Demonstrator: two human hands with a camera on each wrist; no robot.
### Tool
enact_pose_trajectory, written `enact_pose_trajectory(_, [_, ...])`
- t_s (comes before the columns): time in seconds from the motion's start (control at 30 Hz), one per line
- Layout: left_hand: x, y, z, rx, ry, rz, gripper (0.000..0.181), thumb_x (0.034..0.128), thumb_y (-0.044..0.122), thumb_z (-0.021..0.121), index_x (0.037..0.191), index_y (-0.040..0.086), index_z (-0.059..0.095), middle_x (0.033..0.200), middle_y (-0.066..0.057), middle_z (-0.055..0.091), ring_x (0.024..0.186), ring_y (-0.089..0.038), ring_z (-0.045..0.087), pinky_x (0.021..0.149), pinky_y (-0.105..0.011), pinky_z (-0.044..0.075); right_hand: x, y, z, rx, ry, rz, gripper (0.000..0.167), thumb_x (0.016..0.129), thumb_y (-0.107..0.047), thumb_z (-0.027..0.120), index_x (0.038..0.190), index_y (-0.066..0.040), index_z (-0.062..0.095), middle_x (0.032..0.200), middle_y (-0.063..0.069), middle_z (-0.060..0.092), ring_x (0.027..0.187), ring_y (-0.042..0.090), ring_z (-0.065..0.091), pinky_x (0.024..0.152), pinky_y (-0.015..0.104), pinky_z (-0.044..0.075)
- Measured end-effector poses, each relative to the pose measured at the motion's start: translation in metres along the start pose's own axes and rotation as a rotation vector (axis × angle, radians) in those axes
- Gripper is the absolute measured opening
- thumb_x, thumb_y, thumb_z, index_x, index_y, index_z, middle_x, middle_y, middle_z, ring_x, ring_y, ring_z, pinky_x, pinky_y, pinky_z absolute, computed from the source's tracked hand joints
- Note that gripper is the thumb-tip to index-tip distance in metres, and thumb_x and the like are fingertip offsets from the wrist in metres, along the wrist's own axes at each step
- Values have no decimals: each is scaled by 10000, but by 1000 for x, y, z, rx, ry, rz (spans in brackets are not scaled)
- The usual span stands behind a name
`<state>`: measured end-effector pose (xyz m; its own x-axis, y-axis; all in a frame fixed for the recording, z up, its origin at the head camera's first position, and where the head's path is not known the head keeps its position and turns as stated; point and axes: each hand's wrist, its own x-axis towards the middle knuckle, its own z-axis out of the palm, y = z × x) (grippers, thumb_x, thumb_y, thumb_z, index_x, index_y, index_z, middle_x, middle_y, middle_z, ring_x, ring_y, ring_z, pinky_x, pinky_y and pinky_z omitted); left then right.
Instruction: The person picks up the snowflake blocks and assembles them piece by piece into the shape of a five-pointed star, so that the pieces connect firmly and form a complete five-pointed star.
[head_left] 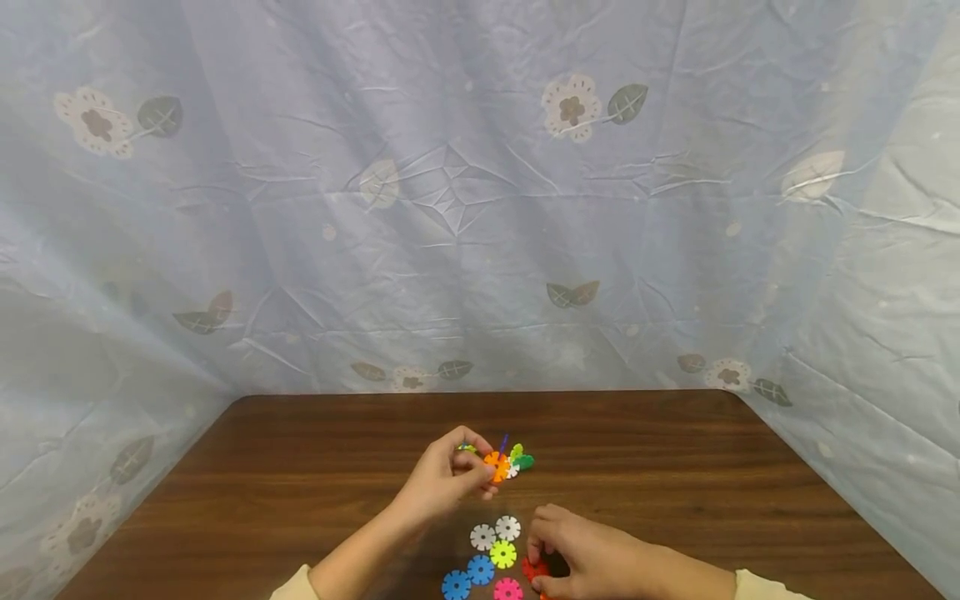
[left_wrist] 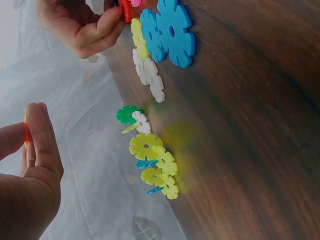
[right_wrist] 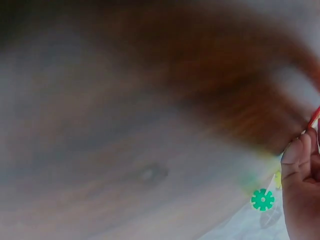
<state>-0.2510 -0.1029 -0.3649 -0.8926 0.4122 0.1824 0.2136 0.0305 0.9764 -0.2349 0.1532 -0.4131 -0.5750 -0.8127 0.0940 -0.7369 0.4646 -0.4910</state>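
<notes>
My left hand (head_left: 448, 473) pinches an orange notched disc (head_left: 497, 467) above the table. A purple disc (head_left: 504, 444), seen edge-on, stands up from the orange one in the head view. Lower right, my right hand (head_left: 585, 557) grips a red notched disc (head_left: 534, 570) between curled fingers and thumb, low over the table. The red rim (right_wrist: 315, 118) shows at the fingertips in the right wrist view. Beyond the left hand stands a joined chain of yellow, blue, white and green discs (left_wrist: 146, 145), partly hidden by that hand in the head view.
Between the hands lie two white discs (head_left: 483, 537), a yellow disc (head_left: 502, 554), two blue discs (head_left: 480, 570) and a pink disc (head_left: 508, 590). Part of an orange piece shows beneath the right hand. A patterned curtain (head_left: 465, 250) encloses the brown wooden table (head_left: 300, 450).
</notes>
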Motion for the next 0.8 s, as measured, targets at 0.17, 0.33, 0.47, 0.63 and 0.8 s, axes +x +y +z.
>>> enact_pose_trajectory(0.17, [2,2,1,7,-1,9,238,987,-34,639,1188,-111,537,909,-340,714,757,-153,730,755,-318,666,0,2,0,47,8,25,259,1001,-356,718,1179,-188,630,1110,-94,589,945,-60,512,801,161,537])
enact_pose_trajectory(0.33, [2,3,3,7,-4,7,241,984,-33,645,1184,-112,535,931,-367,705,752,-141,726,765,-343,670,-2,4,1,48,53,-5,201,1008,-307,713,1132,-149,703,1025,-64,595,826,-76,499,694,123,512])
enact_pose_trajectory(0.47, [2,2,4,5,-15,4,243,987,-27,645,1185,-110,533,955,-395,696,751,-128,725,795,-403,674,-3,3,1,35,55,9,158,995,-287,724,1070,-150,699,970,-87,575,783,-80,481,670,116,500])
enact_pose_trajectory(0.63, [2,1,4,7,-18,1,248,990,-23,642,1193,-111,530,959,-398,696,752,-137,726,783,-373,672,-4,0,-3,2,0,70,190,987,-324,726,1084,-174,661,1016,-108,563,845,-76,493,722,136,517])
enact_pose_trajectory(0.8, [2,2,5,6,-17,-3,246,988,-24,646,1190,-106,531,953,-383,703,743,-134,720,782,-375,672,-10,4,-12,58,-54,45,277,989,-284,729,1215,-135,672,1088,-52,574,803,-77,524,687,137,542])
